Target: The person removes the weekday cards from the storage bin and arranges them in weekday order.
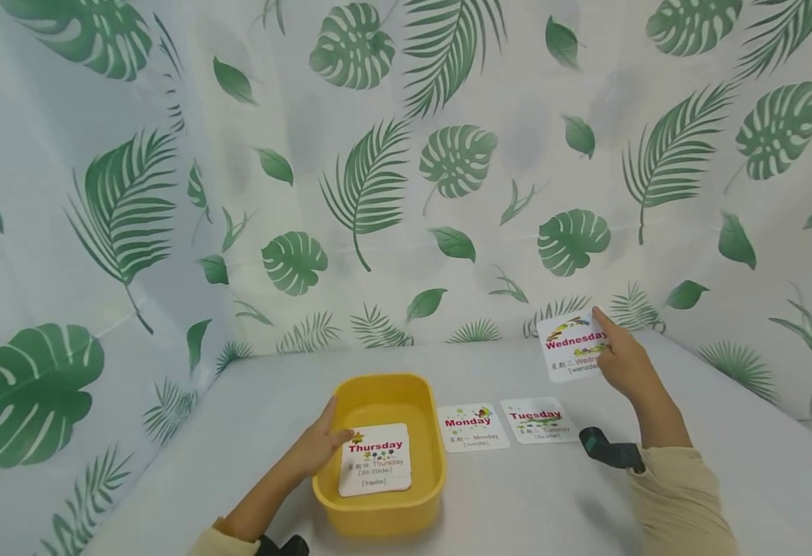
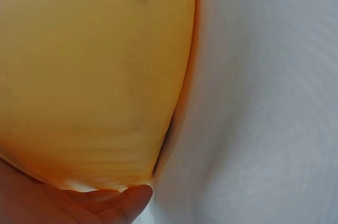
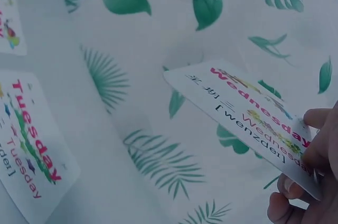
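The right hand (image 1: 621,361) pinches a white Wednesday flashcard (image 1: 569,347) by its right edge, raised above the table. In the right wrist view, the thumb and fingers meet on either side of this card (image 3: 248,121). A yellow plastic box (image 1: 378,519) stands on the table, and the left hand (image 1: 317,446) grips its left wall, with the thumb over the rim near the Thursday flashcard (image 1: 374,457) inside. Part of the left hand shows beside the box (image 2: 100,76) in the left wrist view. The Monday flashcard (image 1: 473,428) and Tuesday flashcard (image 1: 536,421) lie face up side by side.
A pale table (image 1: 517,502) lies beneath everything. Leaf-patterned curtains (image 1: 392,309) rise behind it and along both sides. Dark straps or mounts (image 1: 610,449) are worn at the wrists, with beige sleeves (image 1: 684,494) behind them.
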The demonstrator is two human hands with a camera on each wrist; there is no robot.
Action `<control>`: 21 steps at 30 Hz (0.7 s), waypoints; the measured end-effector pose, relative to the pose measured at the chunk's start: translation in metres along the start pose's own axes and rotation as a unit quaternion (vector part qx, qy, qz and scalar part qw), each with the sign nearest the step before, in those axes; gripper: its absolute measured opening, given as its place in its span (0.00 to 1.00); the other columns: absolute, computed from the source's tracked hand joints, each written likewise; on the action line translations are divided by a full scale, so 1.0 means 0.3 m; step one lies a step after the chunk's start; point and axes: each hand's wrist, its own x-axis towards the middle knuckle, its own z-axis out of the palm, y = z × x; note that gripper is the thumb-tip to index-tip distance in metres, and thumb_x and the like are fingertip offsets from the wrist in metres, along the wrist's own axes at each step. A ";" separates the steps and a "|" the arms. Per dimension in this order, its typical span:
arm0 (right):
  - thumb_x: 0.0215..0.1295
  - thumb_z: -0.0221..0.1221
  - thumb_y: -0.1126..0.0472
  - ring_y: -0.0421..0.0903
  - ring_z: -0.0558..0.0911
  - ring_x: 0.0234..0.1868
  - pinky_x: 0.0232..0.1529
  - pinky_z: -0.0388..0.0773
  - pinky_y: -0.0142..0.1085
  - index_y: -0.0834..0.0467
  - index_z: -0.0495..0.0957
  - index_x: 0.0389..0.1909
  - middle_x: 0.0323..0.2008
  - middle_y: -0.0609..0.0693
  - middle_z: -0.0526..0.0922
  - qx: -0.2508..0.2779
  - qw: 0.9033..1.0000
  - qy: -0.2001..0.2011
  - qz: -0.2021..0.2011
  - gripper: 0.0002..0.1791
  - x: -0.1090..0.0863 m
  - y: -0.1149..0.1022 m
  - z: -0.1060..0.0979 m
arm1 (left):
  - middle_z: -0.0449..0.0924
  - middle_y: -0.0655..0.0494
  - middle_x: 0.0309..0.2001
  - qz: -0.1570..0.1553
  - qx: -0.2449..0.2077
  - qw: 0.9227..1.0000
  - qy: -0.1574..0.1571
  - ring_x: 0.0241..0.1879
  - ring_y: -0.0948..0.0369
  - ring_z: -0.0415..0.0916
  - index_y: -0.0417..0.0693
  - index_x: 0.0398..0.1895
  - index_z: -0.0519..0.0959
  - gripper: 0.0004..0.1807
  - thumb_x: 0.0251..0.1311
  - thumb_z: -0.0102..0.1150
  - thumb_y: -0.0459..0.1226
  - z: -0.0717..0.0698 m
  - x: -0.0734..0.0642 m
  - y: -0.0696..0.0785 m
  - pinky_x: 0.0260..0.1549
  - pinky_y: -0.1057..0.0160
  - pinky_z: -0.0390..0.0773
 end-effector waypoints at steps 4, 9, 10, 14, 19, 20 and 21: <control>0.55 0.38 0.75 0.66 0.66 0.54 0.50 0.66 0.58 0.53 0.41 0.72 0.68 0.68 0.49 0.010 0.999 -0.002 0.044 0.41 0.014 0.080 -0.005 | 0.43 0.36 0.70 -0.004 0.003 1.000 -0.014 0.68 0.41 0.46 0.38 0.71 0.38 0.40 0.61 0.45 0.38 -0.001 0.004 0.002 0.63 0.42 0.50; 0.56 0.40 0.73 0.63 0.66 0.48 0.46 0.66 0.57 0.52 0.39 0.72 0.66 0.71 0.51 -0.020 0.995 -0.051 0.078 0.41 0.036 0.116 -0.012 | 0.39 0.38 0.71 -0.006 0.007 0.999 -0.032 0.69 0.43 0.42 0.39 0.71 0.34 0.41 0.62 0.43 0.39 -0.027 0.025 0.020 0.65 0.44 0.47; 0.56 0.40 0.72 0.62 0.67 0.45 0.44 0.67 0.56 0.54 0.39 0.71 0.64 0.72 0.53 -0.032 0.994 -0.063 0.081 0.40 0.041 0.120 -0.015 | 0.38 0.39 0.71 -0.005 0.007 0.999 -0.036 0.69 0.44 0.41 0.39 0.71 0.33 0.41 0.62 0.43 0.39 -0.032 0.031 0.025 0.65 0.45 0.46; 0.60 0.40 0.71 0.65 0.66 0.44 0.45 0.67 0.56 0.63 0.39 0.70 0.58 0.77 0.55 -0.080 0.985 -0.118 0.098 0.36 0.041 0.118 -0.035 | 0.37 0.41 0.72 -0.007 0.012 0.999 -0.041 0.70 0.45 0.41 0.41 0.71 0.31 0.41 0.63 0.43 0.40 -0.036 0.051 0.034 0.65 0.45 0.46; 0.62 0.41 0.69 0.64 0.65 0.44 0.47 0.65 0.57 0.65 0.40 0.69 0.58 0.77 0.55 -0.120 0.969 -0.179 0.119 0.34 0.028 0.155 -0.018 | 0.36 0.42 0.72 -0.014 0.008 0.999 -0.046 0.70 0.46 0.40 0.43 0.71 0.31 0.42 0.62 0.43 0.40 -0.024 0.051 0.022 0.66 0.46 0.44; 0.62 0.41 0.70 0.64 0.65 0.45 0.47 0.64 0.57 0.65 0.41 0.69 0.58 0.77 0.55 -0.123 0.966 -0.190 0.127 0.34 0.025 0.165 -0.009 | 0.36 0.42 0.72 -0.016 0.009 0.999 -0.047 0.70 0.46 0.40 0.42 0.71 0.31 0.42 0.62 0.43 0.40 -0.020 0.047 0.017 0.66 0.47 0.44; 0.62 0.42 0.70 0.64 0.65 0.45 0.48 0.64 0.57 0.64 0.41 0.69 0.59 0.77 0.54 -0.123 0.962 -0.201 0.135 0.34 0.022 0.174 0.000 | 0.36 0.42 0.72 -0.019 0.009 0.999 -0.047 0.70 0.46 0.40 0.42 0.71 0.31 0.42 0.62 0.43 0.40 -0.018 0.044 0.015 0.66 0.47 0.44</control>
